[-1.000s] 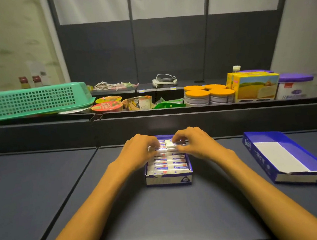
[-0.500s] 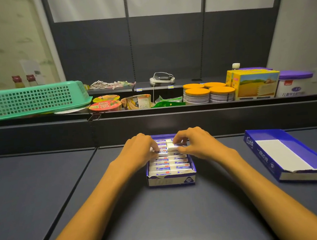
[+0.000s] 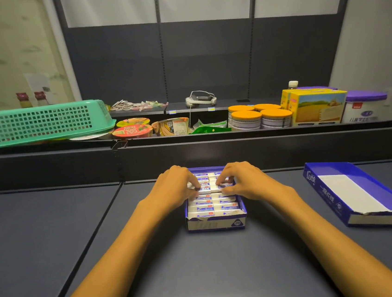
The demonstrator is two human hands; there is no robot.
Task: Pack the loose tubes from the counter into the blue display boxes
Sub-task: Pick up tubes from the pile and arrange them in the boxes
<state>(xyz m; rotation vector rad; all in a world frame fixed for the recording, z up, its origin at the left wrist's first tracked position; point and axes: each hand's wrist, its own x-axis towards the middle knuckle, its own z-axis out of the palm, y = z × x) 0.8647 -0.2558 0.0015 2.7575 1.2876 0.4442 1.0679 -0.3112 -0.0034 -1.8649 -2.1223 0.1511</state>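
Curled fingertips (image 3: 197, 186) of the left hand (image 3: 172, 189) and those of the right hand (image 3: 243, 182) pinched the two ends of one white-and-blue tube carton (image 3: 210, 189), which lay crosswise on the upper layer of identical white-and-blue cartons (image 3: 212, 207). These cartons filled a small blue cardboard display box (image 3: 216, 223) with a torn white front, standing on the dark grey counter (image 3: 202, 268) between the forearms. A second, longer blue display box (image 3: 357, 194) with a white floor lay well apart to the right, holding no cartons. Behind the counter, a raised shelf carried a green perforated plastic basket (image 3: 40, 123), orange-lidded tins (image 3: 259, 117), a yellow carton (image 3: 316, 105) and a purple-lidded tub (image 3: 364, 106).
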